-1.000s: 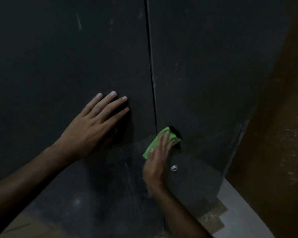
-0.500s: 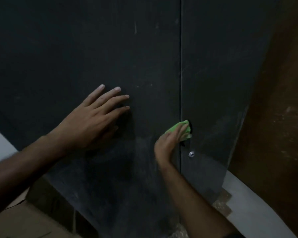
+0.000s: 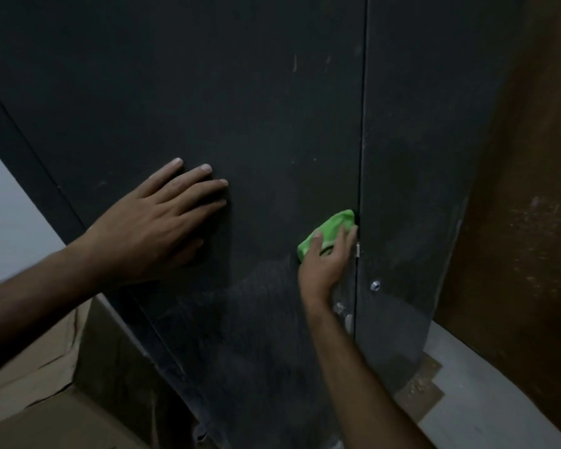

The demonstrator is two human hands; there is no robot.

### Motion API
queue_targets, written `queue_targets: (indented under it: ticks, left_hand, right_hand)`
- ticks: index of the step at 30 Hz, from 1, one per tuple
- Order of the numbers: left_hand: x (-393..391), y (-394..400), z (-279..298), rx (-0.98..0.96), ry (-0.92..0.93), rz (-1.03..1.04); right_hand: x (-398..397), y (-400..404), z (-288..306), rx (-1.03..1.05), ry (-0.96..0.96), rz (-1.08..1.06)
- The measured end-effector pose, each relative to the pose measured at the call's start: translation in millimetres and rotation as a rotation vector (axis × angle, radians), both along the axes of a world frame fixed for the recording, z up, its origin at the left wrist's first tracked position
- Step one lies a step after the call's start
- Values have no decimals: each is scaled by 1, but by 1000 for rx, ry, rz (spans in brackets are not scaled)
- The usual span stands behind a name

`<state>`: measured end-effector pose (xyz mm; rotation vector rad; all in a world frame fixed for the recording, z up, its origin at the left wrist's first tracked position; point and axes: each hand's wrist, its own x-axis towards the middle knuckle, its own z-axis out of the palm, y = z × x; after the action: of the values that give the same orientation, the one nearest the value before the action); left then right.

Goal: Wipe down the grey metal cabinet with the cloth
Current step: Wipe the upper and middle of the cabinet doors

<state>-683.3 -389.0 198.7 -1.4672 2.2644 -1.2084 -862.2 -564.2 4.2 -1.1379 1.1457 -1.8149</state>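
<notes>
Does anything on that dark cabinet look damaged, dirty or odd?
Nothing looks broken. The cabinet is dusty: pale smears cover its lower front below the green cloth, and faint scratches mark it higher up. The right hand presses the cloth beside the door seam; the left hand lies flat on the door.

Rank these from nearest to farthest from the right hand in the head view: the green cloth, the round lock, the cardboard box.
1. Green cloth, under the right hand.
2. Round lock, lower right, past the door seam.
3. Cardboard box, bottom left corner.
</notes>
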Motion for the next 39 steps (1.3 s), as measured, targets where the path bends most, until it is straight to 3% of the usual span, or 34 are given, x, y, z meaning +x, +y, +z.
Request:
queue_targets:
  ticks: [4, 8, 10, 12, 14, 18, 19, 21, 24, 26, 29, 31, 34, 36, 39]
  left_hand:
    - [5, 0, 2, -3, -52, -24]
    - [5, 1, 3, 0, -31, -30]
    - [7, 3, 4, -17, -6, -34]
    - [11, 4, 7, -25, -10, -35]
    - [15, 7, 7, -13, -36, -35]
    - [19, 10, 7, 4, -69, -39]
    - [19, 11, 7, 4, -63, -39]
    - [18, 10, 7, -2, -48, -40]
    - [18, 11, 7, -5, -49, -52]
    - [21, 14, 6, -1, -37, -52]
    - [25, 19, 5, 4, -50, -53]
    - [26, 21, 3, -1, -60, -51]
    - [26, 20, 4, -3, -82, -53]
    - [27, 20, 4, -2, -92, -48]
    - [28, 22, 3, -1, -104, -44]
  right_hand:
    - [9, 23, -31, -64, 209, 13]
    - [14, -9, 1, 260, 17, -73]
    - [40, 17, 5, 89, 43, -66]
    - [62, 68, -23, -141, 215, 12]
    - [59, 90, -56, -173, 325, 63]
    - [40, 35, -23, 268, 40, -14]
    - [42, 31, -6, 272, 15, -16]
    - [61, 54, 3, 34, 82, -4]
    - [75, 108, -33, -178, 280, 108]
    - [66, 92, -40, -89, 231, 94]
    - [63, 64, 5, 228, 7, 26]
    - [85, 84, 18, 72, 60, 23]
    - [107, 153, -18, -180, 340, 148]
    - [97, 152, -41, -170, 376, 188]
    - [91, 117, -6, 88, 129, 69]
